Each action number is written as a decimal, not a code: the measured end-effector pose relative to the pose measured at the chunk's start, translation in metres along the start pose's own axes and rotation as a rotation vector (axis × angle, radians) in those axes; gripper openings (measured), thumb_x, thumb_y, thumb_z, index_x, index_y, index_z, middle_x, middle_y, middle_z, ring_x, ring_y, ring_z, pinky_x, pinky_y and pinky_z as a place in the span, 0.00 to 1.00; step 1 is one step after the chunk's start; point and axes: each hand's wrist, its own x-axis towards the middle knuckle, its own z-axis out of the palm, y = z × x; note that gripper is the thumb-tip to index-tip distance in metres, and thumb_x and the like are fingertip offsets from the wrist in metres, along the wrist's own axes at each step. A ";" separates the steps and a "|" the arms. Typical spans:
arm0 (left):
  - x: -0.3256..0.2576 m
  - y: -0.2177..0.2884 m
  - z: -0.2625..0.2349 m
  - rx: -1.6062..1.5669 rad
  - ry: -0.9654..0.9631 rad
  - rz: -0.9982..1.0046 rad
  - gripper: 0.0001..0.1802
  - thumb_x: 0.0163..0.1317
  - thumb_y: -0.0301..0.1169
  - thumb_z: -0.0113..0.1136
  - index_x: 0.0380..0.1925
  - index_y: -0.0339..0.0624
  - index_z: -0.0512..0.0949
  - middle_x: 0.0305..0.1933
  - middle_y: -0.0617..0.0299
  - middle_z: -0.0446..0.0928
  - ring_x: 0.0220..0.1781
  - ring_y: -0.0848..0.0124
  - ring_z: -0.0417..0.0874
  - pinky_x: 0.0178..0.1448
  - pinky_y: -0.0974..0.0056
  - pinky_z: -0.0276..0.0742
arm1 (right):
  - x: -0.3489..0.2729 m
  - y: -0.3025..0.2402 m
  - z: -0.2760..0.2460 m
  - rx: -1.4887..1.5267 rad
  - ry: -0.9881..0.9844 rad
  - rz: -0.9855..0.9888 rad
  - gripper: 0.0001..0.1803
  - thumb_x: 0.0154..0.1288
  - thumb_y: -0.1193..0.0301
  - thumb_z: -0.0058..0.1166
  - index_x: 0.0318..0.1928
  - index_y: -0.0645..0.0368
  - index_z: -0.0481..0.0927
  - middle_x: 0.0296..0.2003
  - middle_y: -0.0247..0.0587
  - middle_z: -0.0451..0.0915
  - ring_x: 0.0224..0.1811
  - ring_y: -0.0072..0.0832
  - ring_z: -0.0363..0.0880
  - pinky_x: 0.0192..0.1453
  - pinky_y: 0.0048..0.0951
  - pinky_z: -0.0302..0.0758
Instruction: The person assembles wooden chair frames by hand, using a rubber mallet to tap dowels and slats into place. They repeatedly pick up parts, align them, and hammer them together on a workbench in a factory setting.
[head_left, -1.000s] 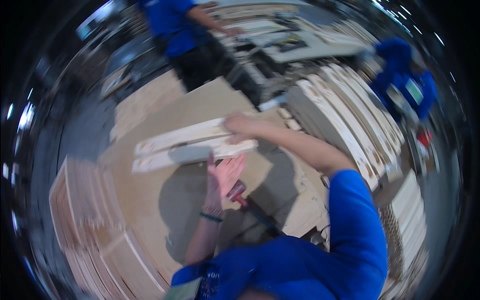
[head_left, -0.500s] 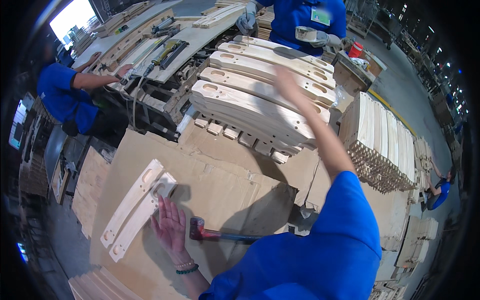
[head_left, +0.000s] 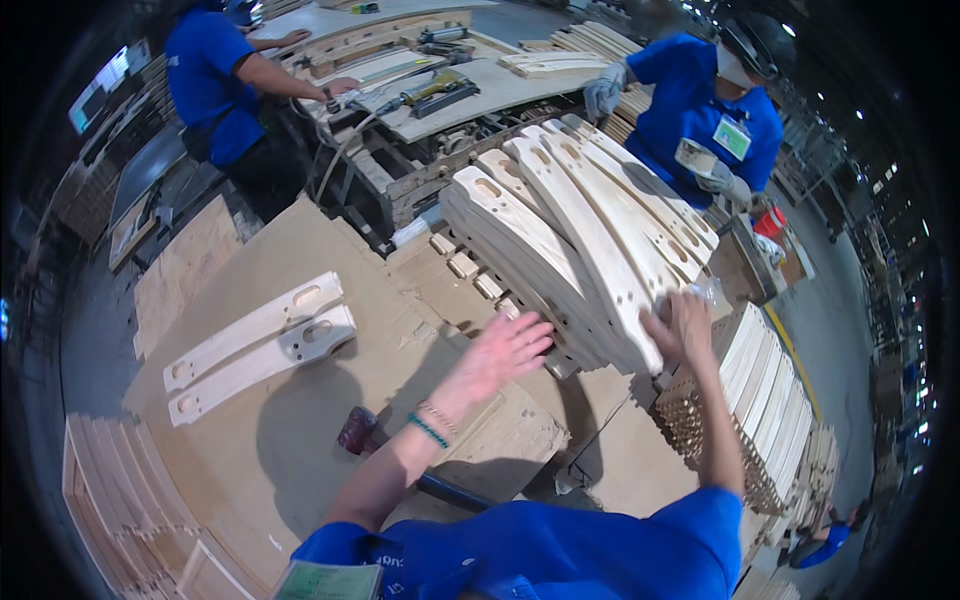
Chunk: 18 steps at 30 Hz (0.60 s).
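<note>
My right hand [head_left: 683, 325] grips the near end of a curved pale wooden board [head_left: 590, 240] that lies slanted across the top of a stack of similar boards [head_left: 525, 232]. Each board has an oval slot at one end and small round holes. Fingers spread and holding nothing, my left hand [head_left: 505, 350] hovers beside the near-left side of the stack. Two matching boards [head_left: 250, 330] lie side by side on the brown cardboard-covered surface [head_left: 400, 330] to the left. A dark red tool [head_left: 360, 430] with a black handle rests under my left forearm.
Across the stack stands a co-worker [head_left: 690, 110] in blue with gloves, holding a small white container [head_left: 697, 157]. Another person [head_left: 215, 85] works at a bench at far left. More boards are stacked at right [head_left: 770, 400] and lower left [head_left: 125, 480]. A yellow-green power tool [head_left: 435, 90] lies on the bench.
My right hand has come back toward me and closed on a board, now turned askew on the stack. My left hand has moved right, from the two boards to the stack. The view has shifted.
</note>
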 end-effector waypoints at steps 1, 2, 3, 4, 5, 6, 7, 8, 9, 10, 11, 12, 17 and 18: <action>0.016 -0.011 0.004 -0.039 0.044 -0.048 0.42 0.63 0.60 0.47 0.67 0.40 0.58 0.68 0.53 0.62 0.69 0.60 0.63 0.71 0.56 0.60 | -0.028 -0.019 -0.012 0.011 0.093 -0.032 0.23 0.53 0.52 0.58 0.29 0.63 0.72 0.30 0.53 0.73 0.38 0.47 0.70 0.49 0.46 0.64; 0.031 -0.021 0.008 -0.078 0.091 -0.096 0.43 0.62 0.62 0.49 0.65 0.40 0.61 0.66 0.54 0.66 0.68 0.61 0.66 0.70 0.56 0.61 | -0.053 -0.037 -0.021 -0.005 0.174 -0.038 0.22 0.51 0.55 0.60 0.29 0.64 0.72 0.29 0.51 0.72 0.39 0.47 0.69 0.49 0.45 0.63; 0.046 -0.028 0.009 -0.166 -0.048 -0.097 0.43 0.59 0.63 0.51 0.63 0.40 0.63 0.64 0.54 0.69 0.64 0.62 0.70 0.69 0.56 0.63 | -0.074 -0.053 -0.031 0.010 0.161 -0.039 0.22 0.51 0.57 0.61 0.32 0.64 0.73 0.30 0.51 0.71 0.39 0.47 0.69 0.48 0.45 0.63; 0.058 -0.035 0.011 -0.255 -0.185 -0.094 0.44 0.56 0.64 0.54 0.61 0.40 0.66 0.61 0.54 0.71 0.61 0.63 0.73 0.67 0.56 0.65 | -0.095 -0.058 -0.032 -0.001 0.160 -0.039 0.24 0.51 0.57 0.61 0.37 0.65 0.74 0.32 0.51 0.71 0.39 0.47 0.68 0.48 0.45 0.63; 0.064 -0.044 0.023 -0.249 -0.114 -0.087 0.42 0.56 0.64 0.55 0.58 0.40 0.69 0.57 0.55 0.74 0.58 0.64 0.76 0.66 0.57 0.68 | -0.121 -0.060 -0.038 -0.035 0.098 0.006 0.25 0.50 0.58 0.62 0.41 0.66 0.74 0.33 0.51 0.71 0.40 0.47 0.68 0.49 0.45 0.63; 0.063 -0.048 0.037 -0.244 -0.024 -0.067 0.41 0.55 0.64 0.56 0.56 0.40 0.71 0.54 0.56 0.77 0.54 0.66 0.79 0.65 0.57 0.70 | -0.144 -0.067 -0.049 0.001 0.005 0.077 0.26 0.50 0.60 0.63 0.43 0.67 0.73 0.35 0.52 0.72 0.42 0.48 0.68 0.51 0.45 0.62; 0.063 -0.051 0.047 -0.315 -0.098 -0.001 0.39 0.54 0.61 0.60 0.55 0.41 0.72 0.55 0.56 0.76 0.53 0.64 0.79 0.62 0.56 0.73 | -0.167 -0.068 -0.055 0.000 0.016 0.059 0.25 0.50 0.61 0.63 0.42 0.67 0.73 0.36 0.52 0.71 0.43 0.48 0.67 0.51 0.44 0.62; 0.057 -0.050 0.047 -0.284 -0.046 -0.038 0.37 0.52 0.56 0.66 0.54 0.41 0.73 0.54 0.57 0.76 0.53 0.65 0.79 0.62 0.56 0.73 | -0.180 -0.078 -0.064 0.015 -0.024 0.087 0.24 0.50 0.61 0.62 0.41 0.67 0.72 0.36 0.52 0.71 0.43 0.48 0.66 0.51 0.45 0.62; 0.051 -0.054 0.051 -0.332 -0.040 -0.060 0.36 0.49 0.52 0.70 0.53 0.41 0.73 0.53 0.58 0.77 0.54 0.66 0.78 0.62 0.56 0.72 | -0.191 -0.077 -0.071 0.031 -0.023 0.040 0.24 0.50 0.60 0.62 0.41 0.66 0.72 0.36 0.52 0.70 0.43 0.48 0.66 0.52 0.45 0.61; 0.039 -0.060 0.052 -0.337 -0.021 -0.043 0.36 0.50 0.50 0.70 0.53 0.41 0.73 0.53 0.57 0.77 0.54 0.66 0.78 0.63 0.56 0.72 | -0.200 -0.075 -0.075 0.045 -0.036 0.042 0.25 0.50 0.59 0.61 0.41 0.67 0.71 0.37 0.53 0.69 0.44 0.49 0.65 0.53 0.47 0.60; 0.024 -0.060 0.055 -0.335 -0.006 -0.040 0.35 0.50 0.49 0.71 0.53 0.40 0.72 0.53 0.57 0.77 0.55 0.66 0.77 0.63 0.56 0.71 | -0.202 -0.077 -0.079 0.027 -0.055 0.020 0.26 0.51 0.57 0.60 0.42 0.66 0.70 0.36 0.53 0.68 0.43 0.50 0.65 0.53 0.47 0.60; 0.004 -0.056 0.049 -0.324 0.026 0.020 0.35 0.50 0.48 0.70 0.53 0.40 0.72 0.53 0.57 0.77 0.55 0.66 0.77 0.63 0.56 0.71 | -0.197 -0.080 -0.083 0.023 -0.055 -0.086 0.26 0.52 0.59 0.60 0.44 0.66 0.70 0.38 0.53 0.68 0.44 0.50 0.65 0.52 0.47 0.61; -0.117 -0.033 0.029 -0.398 -0.034 0.354 0.28 0.57 0.43 0.65 0.55 0.43 0.71 0.55 0.56 0.74 0.60 0.64 0.74 0.66 0.57 0.68 | -0.134 -0.127 -0.107 0.151 -0.177 -0.466 0.30 0.52 0.54 0.60 0.45 0.66 0.68 0.38 0.52 0.68 0.43 0.49 0.65 0.52 0.48 0.61; -0.147 -0.027 0.028 -0.383 -0.033 0.501 0.28 0.58 0.43 0.63 0.56 0.43 0.70 0.56 0.56 0.74 0.61 0.63 0.73 0.67 0.57 0.67 | -0.109 -0.143 -0.104 0.208 -0.232 -0.566 0.31 0.52 0.54 0.61 0.45 0.66 0.69 0.39 0.51 0.68 0.43 0.49 0.65 0.51 0.48 0.61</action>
